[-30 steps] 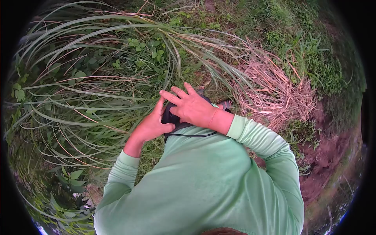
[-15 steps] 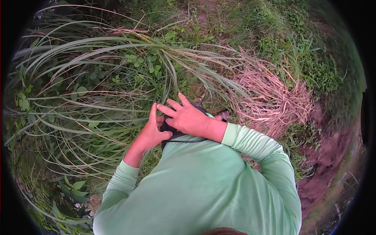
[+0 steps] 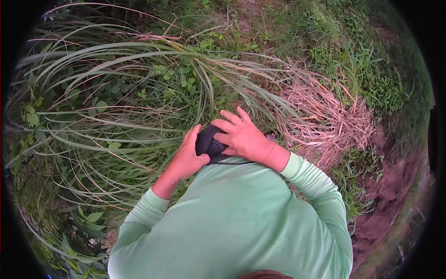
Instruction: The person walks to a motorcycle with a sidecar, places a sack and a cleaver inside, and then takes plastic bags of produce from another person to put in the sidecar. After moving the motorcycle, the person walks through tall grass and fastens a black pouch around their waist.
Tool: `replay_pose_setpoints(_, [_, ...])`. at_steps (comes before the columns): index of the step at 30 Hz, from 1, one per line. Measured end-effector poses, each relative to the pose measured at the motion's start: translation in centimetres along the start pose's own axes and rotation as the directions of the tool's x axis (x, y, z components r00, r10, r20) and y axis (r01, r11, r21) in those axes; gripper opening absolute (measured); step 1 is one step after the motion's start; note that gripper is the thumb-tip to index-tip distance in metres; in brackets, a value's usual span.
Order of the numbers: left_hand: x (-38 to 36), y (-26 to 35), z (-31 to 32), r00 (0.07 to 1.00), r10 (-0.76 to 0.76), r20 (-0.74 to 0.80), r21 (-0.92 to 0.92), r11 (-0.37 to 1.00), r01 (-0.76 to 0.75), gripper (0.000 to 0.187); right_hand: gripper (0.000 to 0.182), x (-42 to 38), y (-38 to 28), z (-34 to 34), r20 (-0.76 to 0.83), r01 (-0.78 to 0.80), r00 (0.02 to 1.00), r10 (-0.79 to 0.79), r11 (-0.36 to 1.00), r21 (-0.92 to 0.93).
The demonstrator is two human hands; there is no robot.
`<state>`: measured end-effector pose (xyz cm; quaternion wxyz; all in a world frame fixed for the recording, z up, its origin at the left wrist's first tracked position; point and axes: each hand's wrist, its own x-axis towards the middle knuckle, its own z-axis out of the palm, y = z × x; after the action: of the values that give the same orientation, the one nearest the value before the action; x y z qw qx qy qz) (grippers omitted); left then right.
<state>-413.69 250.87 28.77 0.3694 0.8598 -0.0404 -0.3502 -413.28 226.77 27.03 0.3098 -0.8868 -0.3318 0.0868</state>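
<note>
The person is looking straight down over their own chest, and both hands are meeting on a small black rounded object (image 3: 208,142) that is sitting against the upper front of the light green long-sleeved shirt (image 3: 241,209). What the object is cannot be told; a thin dark cord (image 3: 232,163) is running from beneath it across the shirt, just below the right wrist.

The left hand (image 3: 188,158) is pressing against the near left side of the black object, its fingers held together and stretched up along the object's edge, the thumb tucking in under it. The right hand (image 3: 244,137) is lying over the object's right side, fingers spread and loosely curved, with the fingertips resting on its top. Between them the two hands are cupping the object; neither hand is clenching into a fist, and how firmly either one is gripping cannot be told.

Beyond the black object, long arching blades of a green grass clump (image 3: 116,93) are fanning out, with small round-leaved weeds (image 3: 162,72) showing among them. To the right of the object, past the right hand, a patch of dry pinkish straw (image 3: 325,111) is lying flat. Further right of that, bare reddish-brown soil (image 3: 385,186) is showing alongside the right sleeve.
</note>
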Motion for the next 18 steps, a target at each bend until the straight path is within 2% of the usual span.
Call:
replay_pose_setpoints(3, [0.0, 0.0, 0.0, 0.999, 0.01, 0.041, -0.022, 1.0, -0.009, 0.088, 0.051, -1.4, 0.5, 0.0, 0.011, -0.087, 0.996, 0.087, 0.995, 0.046])
replay_pose_setpoints(6, [-0.2, 0.4, -0.2, 0.993, -0.034, 0.116, -0.111, 0.993, 0.047, 0.083, 0.056, -2.9, 0.7, 0.9, -0.03, -0.168, 0.984, 0.173, 0.977, 0.128])
replay_pose_setpoints(8, [-0.1, 0.2, 0.1, 0.995, -0.055, 0.08, -0.115, 0.991, 0.064, 0.077, 0.057, -3.8, 0.8, 1.7, -0.072, -0.206, 0.972, 0.225, 0.957, 0.203])
replay_pose_setpoints(9, [-0.1, 0.0, 0.2, 0.996, -0.064, 0.06, -0.116, 0.991, 0.07, 0.074, 0.057, -3.8, 0.6, 1.5, -0.114, -0.188, 0.97, 0.217, 0.957, 0.219])
replay_pose_setpoints(12, [0.3, -1.9, 1.1, 0.993, -0.114, 0.038, -0.218, 0.969, 0.12, 0.069, 0.054, -2.0, -0.4, 0.7, -0.139, -0.097, 0.984, 0.111, 0.99, 0.103])
replay_pose_setpoints(13, [0.5, -2.3, 1.0, 0.991, -0.116, 0.069, -0.268, 0.954, 0.13, 0.068, 0.047, -1.0, -1.0, 0.0, -0.173, -0.017, 0.985, 0.029, 0.997, 0.069])
replay_pose_setpoints(16, [0.7, -2.6, 0.6, 0.982, -0.141, 0.125, -0.389, 0.903, 0.18, 0.069, 0.04, 0.4, -0.8, -0.8, -0.039, -0.054, 0.998, 0.055, 0.998, 0.024])
replay_pose_setpoints(17, [0.5, -2.2, 0.4, 0.978, -0.166, 0.122, -0.41, 0.889, 0.202, 0.07, 0.034, 0.2, -0.5, -0.2, 0.014, -0.076, 0.997, 0.078, 0.994, -0.072])
replay_pose_setpoints(18, [0.4, -1.9, 0.5, 0.974, -0.193, 0.118, -0.435, 0.872, 0.225, 0.071, 0.038, 0.1, -0.6, 0.3, 0.118, -0.093, 0.987, 0.112, 0.983, -0.158])
